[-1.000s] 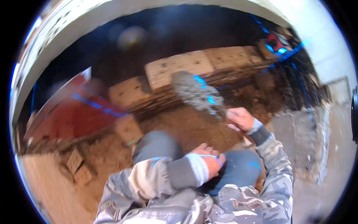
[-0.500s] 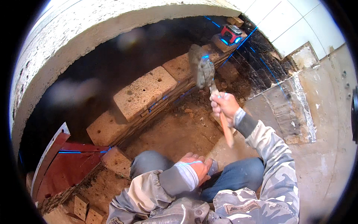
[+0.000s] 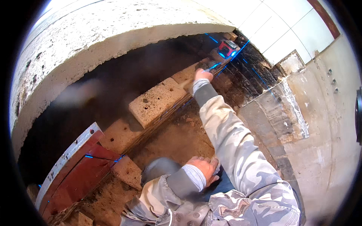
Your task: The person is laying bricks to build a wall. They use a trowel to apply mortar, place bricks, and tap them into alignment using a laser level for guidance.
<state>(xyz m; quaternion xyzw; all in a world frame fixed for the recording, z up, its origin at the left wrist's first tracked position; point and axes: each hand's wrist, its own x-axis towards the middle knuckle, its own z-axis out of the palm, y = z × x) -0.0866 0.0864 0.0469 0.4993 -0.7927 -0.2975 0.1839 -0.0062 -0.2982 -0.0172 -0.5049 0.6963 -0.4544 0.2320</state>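
My right hand [image 3: 203,75] is stretched out over the far end of the row of bricks. It is closed on a mortar-smeared trowel [image 3: 213,67], whose grey blade lies low over the bricks, with blue laser light on it. The hand and sleeve hide the handle. A large pitted brick [image 3: 156,101] sits on top of the row, nearer to me. My left hand [image 3: 203,168] rests by my knees with its fingers curled. Something greyish shows at its fingertips, too small to make out.
A red-and-black laser level [image 3: 228,49] stands at the row's far end, casting blue lines. A curved red metal piece with a pale rim [image 3: 75,150] is at the left. The thick rough white edge [image 3: 124,41] overhangs a dark hollow. White tiles [image 3: 279,30] cover the far right.
My right hand has carried the trowel forward and left, down to the far bricks. My left hand stays by my knees. The whole view has shifted a little.
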